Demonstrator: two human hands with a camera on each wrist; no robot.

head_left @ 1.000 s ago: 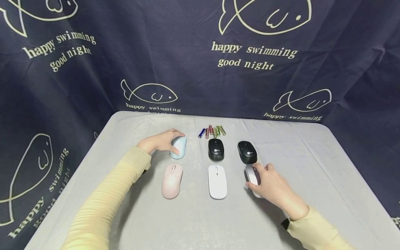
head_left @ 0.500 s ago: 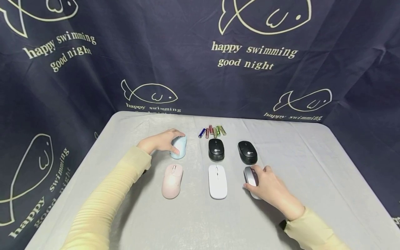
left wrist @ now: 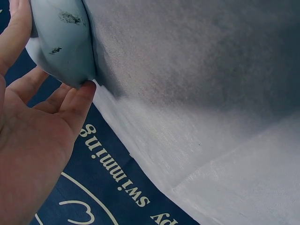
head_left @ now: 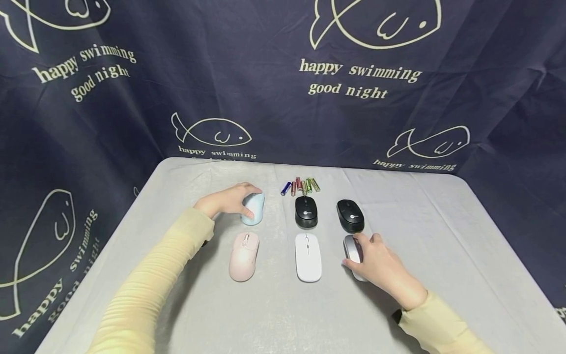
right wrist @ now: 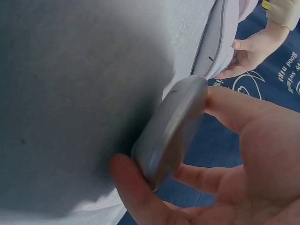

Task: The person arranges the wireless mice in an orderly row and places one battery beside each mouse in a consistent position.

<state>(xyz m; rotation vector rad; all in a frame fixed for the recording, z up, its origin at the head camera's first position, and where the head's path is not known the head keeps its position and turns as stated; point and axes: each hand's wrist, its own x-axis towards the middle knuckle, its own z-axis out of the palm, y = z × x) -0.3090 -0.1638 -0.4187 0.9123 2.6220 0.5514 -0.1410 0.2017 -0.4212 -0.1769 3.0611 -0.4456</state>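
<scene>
Holding the silver mouse (head_left: 352,249) between thumb and curled fingers of the nearer, right hand (head_left: 383,269), just left of that palm, long axis running toward the rightmost black mouse (head_left: 350,216); hard to tell whether touching the tabletop (head_left: 274,314). Gripping the light-blue mouse (head_left: 257,206) in the left hand (head_left: 229,199).
</scene>
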